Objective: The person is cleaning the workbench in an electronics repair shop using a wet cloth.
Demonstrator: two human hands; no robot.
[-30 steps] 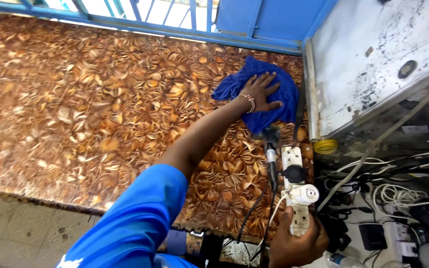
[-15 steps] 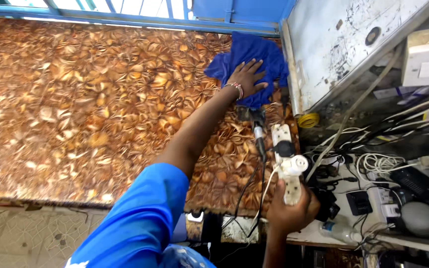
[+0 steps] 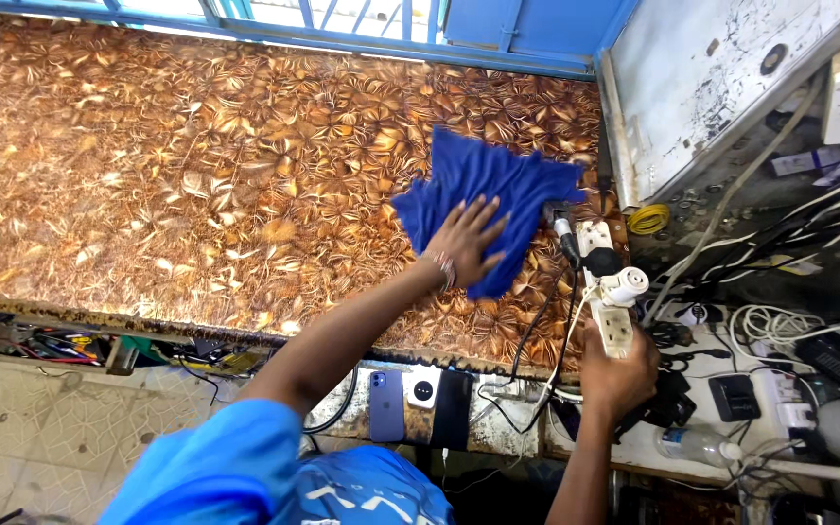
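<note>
The table point(image 3: 148, 175) has a brown top with a leaf pattern and fills most of the view. Near its right edge lies a blue cloth point(image 3: 483, 185), crumpled and partly spread. The left hand point(image 3: 464, 243) rests flat on the lower part of the cloth, fingers spread apart and pressing down, not pinching it. Just beside the cloth, along the right edge of the table, sits a white power strip point(image 3: 607, 292) with several plugs in it. The right hand point(image 3: 619, 374) holds the near end of this strip; the fingers seem closed around it, but they are mostly hidden. Below the near edge, a dark phone point(image 3: 387, 405) lies on a lower ledge.
</note>
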